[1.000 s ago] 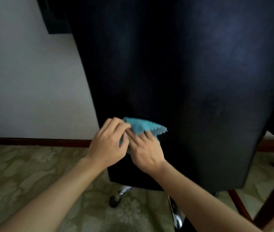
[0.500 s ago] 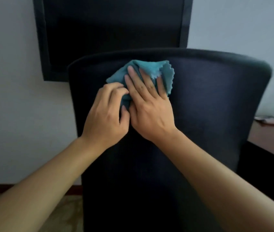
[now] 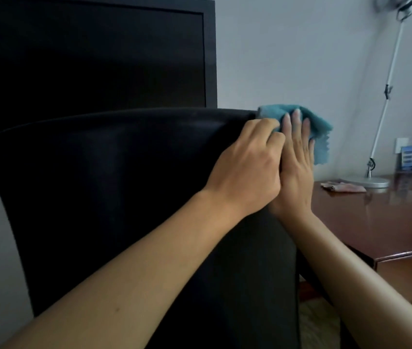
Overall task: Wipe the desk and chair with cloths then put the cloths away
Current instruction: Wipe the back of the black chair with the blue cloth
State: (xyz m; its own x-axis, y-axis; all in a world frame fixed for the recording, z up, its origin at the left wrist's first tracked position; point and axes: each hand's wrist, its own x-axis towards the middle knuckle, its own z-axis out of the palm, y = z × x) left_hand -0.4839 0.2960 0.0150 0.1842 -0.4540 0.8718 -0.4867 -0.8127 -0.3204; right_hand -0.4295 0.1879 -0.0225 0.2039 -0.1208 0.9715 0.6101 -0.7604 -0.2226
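1. Teal cloth (image 3: 386,122) sits at the top right corner of the black chair back (image 3: 114,187), draped over the rim, with a scalloped edge hanging free to the right.
2. We see the right hand (image 3: 296,170) laid on the cloth with its fingers straight and together, pressing it against the corner of the chair back rather than curling round it.
3. We see the left hand (image 3: 246,170) just beside the right, touching it, knuckles bent; its fingertips curl onto the near edge of the cloth at the rim and pinch it there.
4. Both forearms are bare and reach in from the bottom of the view, crossing in front of the chair back.
5. Behind the chair we make out a dark framed panel (image 3: 94,59) on the pale wall.
6. To the right stands a reddish-brown wooden desk (image 3: 381,222), glossy on top.
7. On the desk we see a pinkish cloth (image 3: 343,186) lying flat, just beside the round base of a silver desk lamp (image 3: 386,96), whose thin arm leans up toward the top right.
8. A small blue card (image 3: 407,157) stands at the back of the desk near the wall.
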